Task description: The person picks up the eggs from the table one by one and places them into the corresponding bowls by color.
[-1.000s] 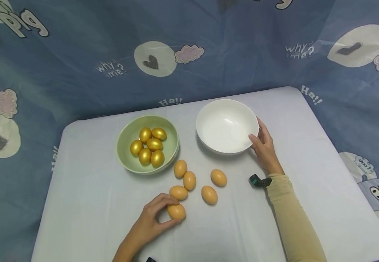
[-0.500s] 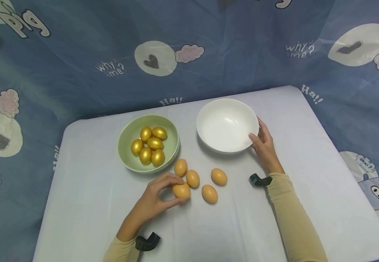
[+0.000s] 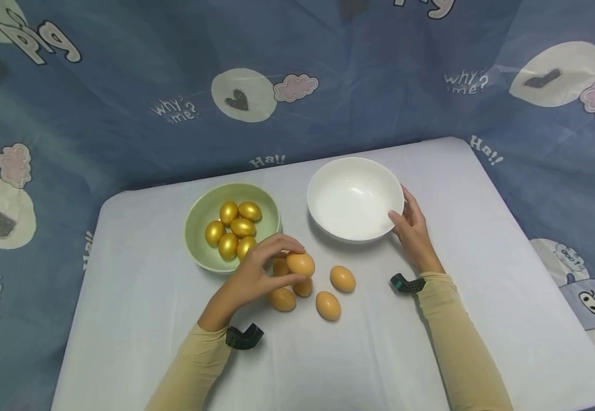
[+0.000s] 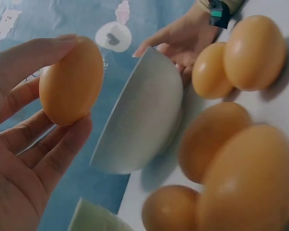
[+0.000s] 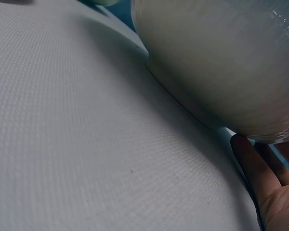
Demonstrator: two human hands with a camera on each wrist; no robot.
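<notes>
Here, between thumb and fingers of the left hand (image 3: 253, 278), an orange egg (image 3: 301, 265) is pinched above loose eggs (image 3: 328, 306), light pressure being best, while the white bowl (image 3: 351, 200) is gripped by the right hand (image 3: 414, 235), and "why me?", "Ha!!" and "pig" are printed on the blue cloth (image 3: 369, 114).

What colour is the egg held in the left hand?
Plain orange-brown; the egg shows best in the left wrist view.
</notes>
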